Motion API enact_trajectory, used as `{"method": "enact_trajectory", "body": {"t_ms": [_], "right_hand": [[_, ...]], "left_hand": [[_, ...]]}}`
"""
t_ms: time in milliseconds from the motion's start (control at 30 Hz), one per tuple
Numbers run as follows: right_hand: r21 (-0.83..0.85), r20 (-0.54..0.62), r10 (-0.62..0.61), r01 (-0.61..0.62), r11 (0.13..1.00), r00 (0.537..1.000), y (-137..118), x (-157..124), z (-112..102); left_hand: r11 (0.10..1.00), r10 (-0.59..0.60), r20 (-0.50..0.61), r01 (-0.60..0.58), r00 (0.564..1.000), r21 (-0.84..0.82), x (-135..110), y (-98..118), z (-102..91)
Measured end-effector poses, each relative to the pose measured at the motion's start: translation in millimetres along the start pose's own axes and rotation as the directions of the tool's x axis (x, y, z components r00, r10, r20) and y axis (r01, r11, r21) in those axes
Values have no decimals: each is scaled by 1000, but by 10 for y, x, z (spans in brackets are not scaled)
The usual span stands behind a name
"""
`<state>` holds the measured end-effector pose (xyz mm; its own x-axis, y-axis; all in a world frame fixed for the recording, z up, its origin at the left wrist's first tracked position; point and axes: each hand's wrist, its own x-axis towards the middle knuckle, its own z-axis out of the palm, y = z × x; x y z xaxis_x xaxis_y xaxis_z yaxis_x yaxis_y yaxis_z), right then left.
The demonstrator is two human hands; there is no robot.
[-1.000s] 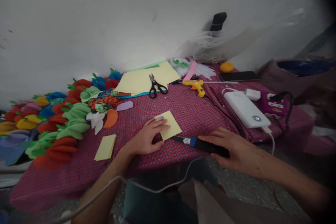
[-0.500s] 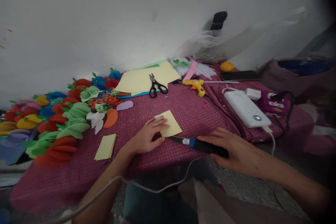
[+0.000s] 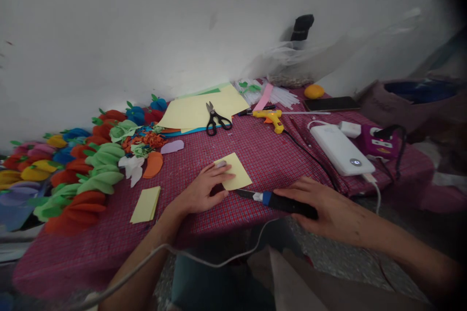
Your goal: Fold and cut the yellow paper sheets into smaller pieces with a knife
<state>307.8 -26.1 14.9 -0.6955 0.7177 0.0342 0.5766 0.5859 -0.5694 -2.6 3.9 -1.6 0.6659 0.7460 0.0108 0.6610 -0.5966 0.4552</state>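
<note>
There are two hands on the checked tablecloth (image 3: pixel 248 143). The left hand (image 3: pixel 202 189) is not clenched; its fingers lie stretched on one small yellow paper (image 3: pixel 239 172), near the front edge of the table. The right hand (image 3: pixel 321 204) is grasping one bladed tool (image 3: pixel 288 204) with black handle and blue band, whose tip is at the paper's lower edge. To the left lies one little stack of yellow paper pieces (image 3: pixel 145 205). I count one pair of scissors (image 3: pixel 215 120) on larger sheets, one yellow glue gun (image 3: pixel 272 119), one white power bank (image 3: pixel 339 148) and one orange fruit (image 3: pixel 314 91). The colourful paper fruits (image 3: pixel 104 153) overlap too much for counting. One transparent plastic bag (image 3: pixel 292 60) contains small brownish bits, too blurred to name; one sack-like container (image 3: pixel 377 104) shows dark blue inside.
</note>
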Motion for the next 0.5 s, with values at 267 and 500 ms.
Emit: {"method": "enact_trajectory", "body": {"t_ms": [267,500], "right_hand": [[-4,6,-4,4,1000,1000,8,-12,11],[-6,-10,-11,11,1000,1000,14,-6,15]], "left_hand": [[1000,-5,2,5,1000,28,5,5,5],[1000,-13,-2,13,1000,27,5,-5,15]]}}
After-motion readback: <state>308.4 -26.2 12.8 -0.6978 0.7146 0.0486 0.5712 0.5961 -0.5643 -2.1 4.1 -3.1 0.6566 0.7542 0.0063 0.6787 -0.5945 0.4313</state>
